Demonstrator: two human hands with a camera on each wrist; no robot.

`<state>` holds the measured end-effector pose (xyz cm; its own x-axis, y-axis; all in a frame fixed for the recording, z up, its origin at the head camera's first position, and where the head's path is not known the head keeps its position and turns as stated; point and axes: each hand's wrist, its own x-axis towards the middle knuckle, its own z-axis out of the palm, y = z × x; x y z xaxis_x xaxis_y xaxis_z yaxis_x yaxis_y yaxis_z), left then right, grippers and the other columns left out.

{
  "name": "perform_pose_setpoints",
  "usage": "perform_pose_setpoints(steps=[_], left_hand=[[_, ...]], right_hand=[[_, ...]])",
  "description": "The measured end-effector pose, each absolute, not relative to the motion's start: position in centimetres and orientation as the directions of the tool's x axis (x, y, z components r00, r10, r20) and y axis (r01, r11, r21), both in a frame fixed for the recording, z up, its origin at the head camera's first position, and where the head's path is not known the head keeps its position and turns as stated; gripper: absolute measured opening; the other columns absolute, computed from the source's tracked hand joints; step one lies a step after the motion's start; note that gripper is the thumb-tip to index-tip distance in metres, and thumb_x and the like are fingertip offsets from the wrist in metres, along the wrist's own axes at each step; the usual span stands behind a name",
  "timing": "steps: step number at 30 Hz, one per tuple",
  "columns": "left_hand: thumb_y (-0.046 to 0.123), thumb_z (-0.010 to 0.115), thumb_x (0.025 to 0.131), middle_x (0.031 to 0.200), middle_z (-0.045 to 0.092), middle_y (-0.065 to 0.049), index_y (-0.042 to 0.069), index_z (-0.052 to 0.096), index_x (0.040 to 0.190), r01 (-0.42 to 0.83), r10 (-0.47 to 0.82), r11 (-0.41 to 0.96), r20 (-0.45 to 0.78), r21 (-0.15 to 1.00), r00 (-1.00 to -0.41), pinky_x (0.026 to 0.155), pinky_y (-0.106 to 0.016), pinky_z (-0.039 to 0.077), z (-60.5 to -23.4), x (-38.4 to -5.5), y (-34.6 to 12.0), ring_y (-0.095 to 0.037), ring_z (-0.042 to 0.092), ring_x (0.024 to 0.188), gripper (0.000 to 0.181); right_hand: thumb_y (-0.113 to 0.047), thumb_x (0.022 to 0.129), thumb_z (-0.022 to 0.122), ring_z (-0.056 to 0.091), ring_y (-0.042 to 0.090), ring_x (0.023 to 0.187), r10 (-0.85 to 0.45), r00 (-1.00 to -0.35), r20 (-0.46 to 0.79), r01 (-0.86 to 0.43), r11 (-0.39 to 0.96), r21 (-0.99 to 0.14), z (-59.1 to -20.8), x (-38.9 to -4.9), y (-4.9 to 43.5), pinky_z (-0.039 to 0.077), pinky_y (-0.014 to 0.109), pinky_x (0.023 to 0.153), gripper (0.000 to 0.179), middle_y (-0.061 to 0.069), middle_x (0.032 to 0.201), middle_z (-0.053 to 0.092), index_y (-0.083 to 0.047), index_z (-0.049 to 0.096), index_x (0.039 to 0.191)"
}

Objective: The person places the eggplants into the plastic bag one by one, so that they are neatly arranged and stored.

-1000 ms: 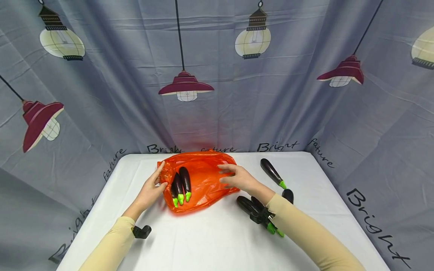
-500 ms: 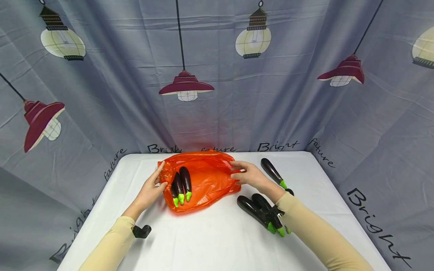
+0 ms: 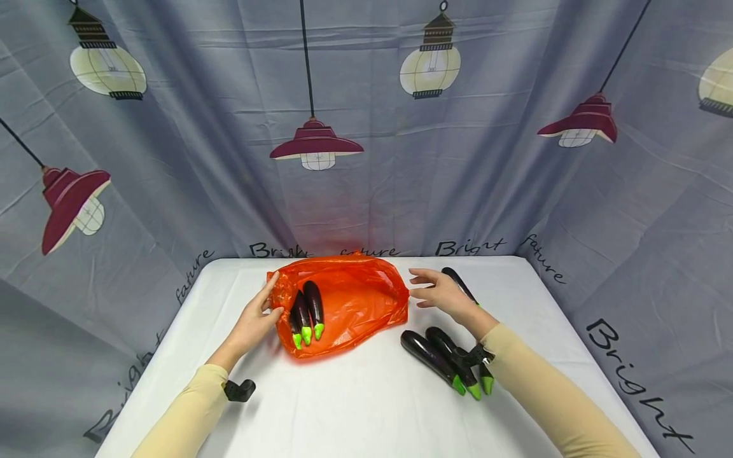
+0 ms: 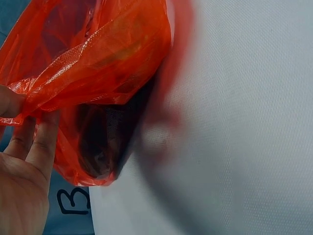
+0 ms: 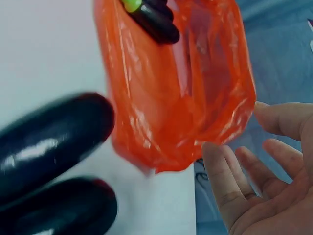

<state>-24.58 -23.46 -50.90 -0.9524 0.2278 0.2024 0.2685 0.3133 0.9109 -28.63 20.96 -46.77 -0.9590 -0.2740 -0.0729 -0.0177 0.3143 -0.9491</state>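
Note:
In the head view an orange-red plastic bag point(image 3: 357, 305) lies spread on the table. Inside its left part rest three eggplants point(image 3: 312, 305) with bright green stem ends. My left hand point(image 3: 254, 324) pinches the bag's left edge between thumb and fingers, as the left wrist view shows at the gathered film point(image 4: 54, 93). Just right of the bag, my right hand point(image 3: 446, 296) has its fingers spread and holds nothing. Below my right wrist lie three more eggplants point(image 3: 428, 357), one partly covered by the wrist camera. Another eggplant point(image 3: 458, 282) sits behind the right hand, partly hidden.
A white-covered table point(image 3: 343, 407) carries everything. Beyond its far edge hangs a grey-blue curtain point(image 3: 366, 203) printed with lamps and lettering. A black camera mount point(image 3: 239, 391) sits on the left wrist.
My right hand has moved right, from over the bag's right part to beside its right edge. The left hand and the eggplants have stayed where they were.

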Motion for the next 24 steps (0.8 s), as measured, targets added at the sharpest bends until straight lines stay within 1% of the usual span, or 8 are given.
perform_pose_setpoints(steps=[3,6,12,19,22,24], left_hand=[[-0.004,0.057,0.100,0.168,0.013,-0.021,0.027,0.020,0.166,0.266,0.220,0.310,0.203,0.913,-0.954,0.088,-0.028,0.055,-50.9,-24.7,-23.5,-0.046,0.043,0.139,0.082],[-0.005,0.057,0.100,0.167,0.018,-0.022,0.027,0.020,0.166,0.262,0.215,0.303,0.202,0.916,-0.955,0.086,-0.025,0.055,-51.0,-24.7,-23.6,-0.047,0.045,0.137,0.082],[-0.004,0.058,0.100,0.168,0.014,-0.021,0.026,0.020,0.166,0.265,0.217,0.305,0.204,0.915,-0.955,0.086,-0.025,0.055,-50.9,-24.6,-23.7,-0.047,0.044,0.137,0.082],[-0.004,0.058,0.100,0.168,0.013,-0.020,0.026,0.020,0.166,0.270,0.219,0.309,0.208,0.912,-0.953,0.090,-0.030,0.055,-50.9,-24.6,-23.6,-0.049,0.041,0.138,0.082],[-0.004,0.058,0.100,0.168,0.013,-0.020,0.026,0.020,0.166,0.267,0.220,0.315,0.204,0.911,-0.954,0.091,-0.032,0.055,-50.9,-24.5,-23.6,-0.049,0.040,0.139,0.081],[-0.004,0.057,0.100,0.168,0.013,-0.021,0.025,0.020,0.166,0.266,0.219,0.321,0.203,0.909,-0.954,0.091,-0.032,0.054,-50.9,-24.5,-23.6,-0.050,0.039,0.139,0.081]], right_hand=[[-0.011,0.094,0.073,0.060,0.038,0.120,-0.242,-0.968,-0.064,-0.028,0.360,-0.932,-47.3,-29.0,21.6,0.059,0.042,0.085,0.063,0.027,0.144,0.052,-0.004,0.049,0.151],[-0.011,0.094,0.072,0.061,0.037,0.118,-0.226,-0.972,-0.058,-0.034,0.381,-0.924,-47.7,-29.3,22.3,0.059,0.041,0.085,0.064,0.028,0.143,0.052,-0.001,0.047,0.152],[-0.010,0.095,0.070,0.062,0.037,0.116,-0.203,-0.977,-0.062,-0.024,0.398,-0.917,-48.1,-29.8,23.8,0.058,0.043,0.088,0.065,0.029,0.142,0.051,0.002,0.043,0.153],[-0.007,0.096,0.068,0.053,0.042,0.127,-0.171,-0.983,-0.072,-0.006,0.421,-0.907,-48.5,-30.4,25.7,0.056,0.045,0.092,0.066,0.031,0.145,0.047,0.004,0.039,0.155],[-0.006,0.096,0.068,0.052,0.043,0.126,-0.162,-0.985,-0.063,-0.016,0.442,-0.897,-48.5,-30.5,26.3,0.055,0.048,0.092,0.066,0.033,0.144,0.046,0.004,0.038,0.155],[-0.007,0.096,0.068,0.052,0.044,0.125,-0.160,-0.986,-0.039,-0.043,0.477,-0.878,-48.6,-30.6,26.7,0.055,0.046,0.090,0.066,0.034,0.142,0.048,0.005,0.039,0.154]])
